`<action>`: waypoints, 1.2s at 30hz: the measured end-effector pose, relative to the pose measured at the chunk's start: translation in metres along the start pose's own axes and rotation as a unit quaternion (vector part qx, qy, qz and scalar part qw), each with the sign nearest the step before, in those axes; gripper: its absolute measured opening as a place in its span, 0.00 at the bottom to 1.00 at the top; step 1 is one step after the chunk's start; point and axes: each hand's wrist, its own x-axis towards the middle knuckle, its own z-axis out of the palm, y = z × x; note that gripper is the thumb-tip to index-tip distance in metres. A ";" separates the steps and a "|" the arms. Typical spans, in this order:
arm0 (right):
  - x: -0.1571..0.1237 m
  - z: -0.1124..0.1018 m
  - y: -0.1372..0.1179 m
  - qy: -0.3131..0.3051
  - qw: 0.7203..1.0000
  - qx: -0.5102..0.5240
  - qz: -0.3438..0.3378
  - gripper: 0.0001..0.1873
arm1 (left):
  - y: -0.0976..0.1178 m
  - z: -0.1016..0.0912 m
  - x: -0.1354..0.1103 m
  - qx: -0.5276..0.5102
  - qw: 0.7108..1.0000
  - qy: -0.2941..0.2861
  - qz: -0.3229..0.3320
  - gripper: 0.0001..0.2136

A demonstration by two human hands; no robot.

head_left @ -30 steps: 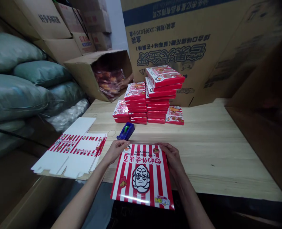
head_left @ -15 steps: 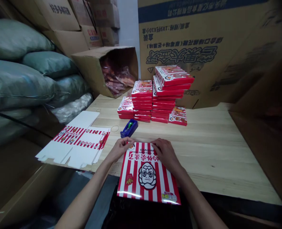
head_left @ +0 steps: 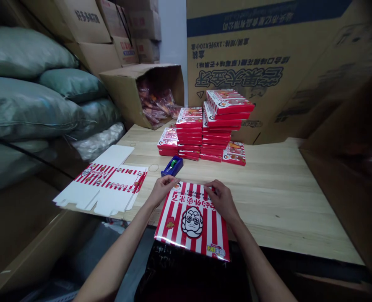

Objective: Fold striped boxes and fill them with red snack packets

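Note:
A red-and-white striped cardboard box (head_left: 190, 218), printed with a cartoon face and fries, lies at the table's front edge and juts out over it. My left hand (head_left: 163, 189) pinches its far left corner, fingers closed. At the far right corner my right hand (head_left: 222, 199) grips the edge with bent fingers. A blue tape dispenser (head_left: 172, 166) with a green core stands just beyond my left hand. To the left lie flat unfolded box blanks (head_left: 110, 178), white with striped panels.
Stacks of filled striped boxes (head_left: 215, 126) stand at the back of the table (head_left: 277, 188). An open carton (head_left: 123, 92) holds wrapped pieces. Large sacks (head_left: 25, 105) are piled at the left, and a big printed carton (head_left: 236, 50) rises behind. A rubber band (head_left: 153, 167) lies near the dispenser.
The striped box has turned slightly, its near edge shifting up and to the left in view. Both hands keep their hold on its far corners. The camera view has moved a little.

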 end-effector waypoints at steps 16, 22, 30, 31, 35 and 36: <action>-0.001 0.005 0.014 0.009 1.000 0.019 -0.020 0.10 | -0.010 -0.049 0.066 0.193 0.956 0.214 -0.055 0.14; -0.001 0.005 0.016 0.003 1.000 0.020 -0.013 0.10 | 0.003 -0.052 0.089 0.197 0.953 0.115 -0.201 0.15; -0.001 0.004 0.012 0.013 0.999 0.032 -0.022 0.09 | -0.006 -0.039 0.087 0.095 0.975 0.118 -0.160 0.17; -0.001 0.004 0.012 0.012 0.999 0.032 -0.023 0.09 | -0.008 -0.037 0.085 0.078 0.979 0.120 -0.143 0.18; 0.000 0.004 0.012 0.012 0.999 0.029 -0.025 0.09 | -0.018 -0.038 0.075 0.018 0.988 0.127 -0.083 0.17; 0.000 0.003 0.012 0.010 0.999 0.028 -0.025 0.10 | -0.022 -0.039 0.070 0.007 0.989 0.131 -0.072 0.17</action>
